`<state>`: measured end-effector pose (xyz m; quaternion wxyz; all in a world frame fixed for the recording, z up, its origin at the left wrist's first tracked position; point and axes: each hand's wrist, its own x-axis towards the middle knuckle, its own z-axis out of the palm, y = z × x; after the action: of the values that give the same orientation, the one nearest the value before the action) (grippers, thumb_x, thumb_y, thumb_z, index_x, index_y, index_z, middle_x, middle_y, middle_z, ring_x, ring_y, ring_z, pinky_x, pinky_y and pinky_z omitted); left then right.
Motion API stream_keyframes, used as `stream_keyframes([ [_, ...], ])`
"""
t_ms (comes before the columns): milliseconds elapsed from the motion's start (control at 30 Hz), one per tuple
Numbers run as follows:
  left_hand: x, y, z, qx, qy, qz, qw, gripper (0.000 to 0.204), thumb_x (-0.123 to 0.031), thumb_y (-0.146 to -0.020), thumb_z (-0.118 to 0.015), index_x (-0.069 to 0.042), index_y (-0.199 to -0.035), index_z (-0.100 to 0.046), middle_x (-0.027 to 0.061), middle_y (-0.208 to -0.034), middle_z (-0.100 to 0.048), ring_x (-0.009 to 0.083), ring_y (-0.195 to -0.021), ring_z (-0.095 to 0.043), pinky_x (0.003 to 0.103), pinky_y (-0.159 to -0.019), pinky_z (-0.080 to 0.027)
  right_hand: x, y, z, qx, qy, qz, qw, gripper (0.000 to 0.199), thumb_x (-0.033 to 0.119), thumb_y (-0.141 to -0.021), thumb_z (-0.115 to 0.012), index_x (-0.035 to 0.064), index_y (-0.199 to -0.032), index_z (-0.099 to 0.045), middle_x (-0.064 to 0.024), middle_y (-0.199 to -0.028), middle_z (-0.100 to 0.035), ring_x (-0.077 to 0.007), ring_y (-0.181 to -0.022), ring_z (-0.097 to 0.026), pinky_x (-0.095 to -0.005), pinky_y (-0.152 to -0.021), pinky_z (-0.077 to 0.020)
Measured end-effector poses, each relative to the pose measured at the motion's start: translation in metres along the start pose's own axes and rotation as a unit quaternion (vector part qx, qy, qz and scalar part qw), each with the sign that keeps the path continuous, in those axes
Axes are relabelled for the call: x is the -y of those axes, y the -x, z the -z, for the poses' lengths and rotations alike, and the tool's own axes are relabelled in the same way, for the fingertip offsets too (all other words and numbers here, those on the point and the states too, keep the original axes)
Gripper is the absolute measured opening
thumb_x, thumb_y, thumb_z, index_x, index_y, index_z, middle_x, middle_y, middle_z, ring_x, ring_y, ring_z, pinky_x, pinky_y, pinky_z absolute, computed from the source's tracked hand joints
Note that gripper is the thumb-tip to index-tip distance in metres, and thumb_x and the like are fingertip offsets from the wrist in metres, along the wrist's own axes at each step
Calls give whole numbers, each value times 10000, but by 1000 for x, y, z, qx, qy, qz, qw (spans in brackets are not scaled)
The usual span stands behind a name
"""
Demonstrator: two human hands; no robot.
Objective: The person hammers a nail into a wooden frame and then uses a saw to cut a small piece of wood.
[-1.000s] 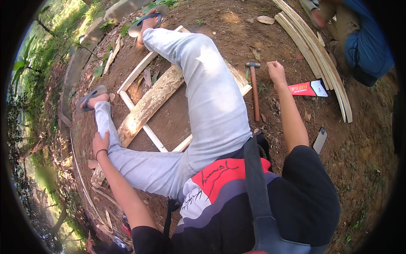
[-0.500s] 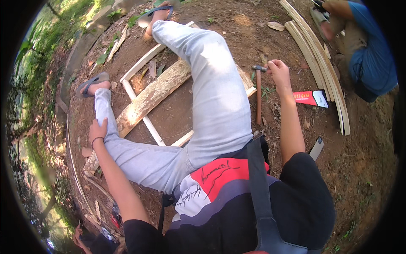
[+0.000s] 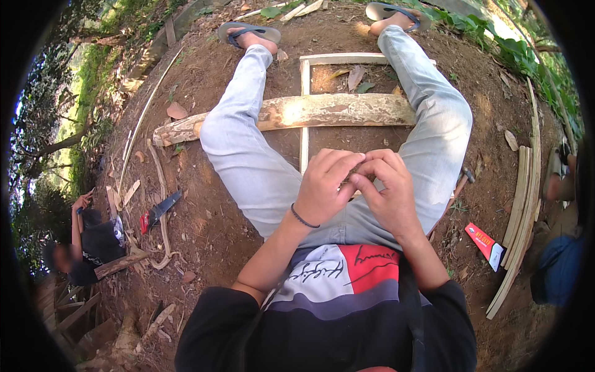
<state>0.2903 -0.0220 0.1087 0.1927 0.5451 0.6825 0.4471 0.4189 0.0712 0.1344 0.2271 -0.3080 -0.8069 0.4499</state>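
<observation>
My left hand [image 3: 322,186] and my right hand [image 3: 389,191] meet above my lap, their fingertips bent together in a pinch. Something small and dark may sit between the fingers, too hidden to name. Beyond them, between my spread legs, a frame of pale wooden strips [image 3: 305,137] lies on the soil. A rough, bark-marked board [image 3: 338,110] crosses over it, its right end hidden behind my leg. Beside my right thigh is a hammer [image 3: 467,176], its handle partly covered by the leg.
A red and white saw sleeve [image 3: 484,247] lies at right, next to long wooden strips [image 3: 525,201]. One person [image 3: 558,266] sits at the far right, another [image 3: 102,240] at the far left. A red-handled saw [image 3: 160,211] rests on the ground near a crooked branch [image 3: 162,186].
My left hand has left my shin and my right hand has come away from beside the hammer; both are now together over my lap. The view has turned, and my right leg has swung outward.
</observation>
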Motion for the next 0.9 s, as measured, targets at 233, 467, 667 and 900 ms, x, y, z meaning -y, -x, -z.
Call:
stream_keyframes([
  [233,29,8,16,21,-42,-7,999,188,-95,-700,-735,-73,-871,-657,46,-823,-647,247,-777,-593,358,-674,-442,-13,-6,-16,10,-7,-7,1000,111,69,-750,-705,30,-786,-608,-91,-842,-590,-285,-803,-552,-369,-711,-435],
  [467,41,-7,10,11,-8,60,998,95,-72,-783,-715,-54,-867,-674,42,-823,-642,173,-728,-564,291,-671,-452,-21,-6,27,-34,6,-80,996,95,85,-857,-628,2,-902,-629,-127,-1033,-620,-257,-947,-598,-320,-801,-457],
  [667,90,-15,28,-120,427,373,815,118,-113,-879,-661,-61,-978,-624,5,-849,-623,69,-733,-561,206,-655,-458,-120,40,117,-303,27,-248,920,206,144,-961,-512,-22,-1024,-617,-75,-1026,-630,-141,-892,-563,-289,-802,-456],
  [900,141,-27,27,-138,435,485,746,125,-90,-828,-694,-102,-863,-574,6,-772,-632,63,-647,-542,216,-579,-438,-254,174,131,-175,161,-498,834,489,404,-942,-499,-57,-1084,-585,-149,-1012,-636,-214,-930,-594,-332,-845,-450],
])
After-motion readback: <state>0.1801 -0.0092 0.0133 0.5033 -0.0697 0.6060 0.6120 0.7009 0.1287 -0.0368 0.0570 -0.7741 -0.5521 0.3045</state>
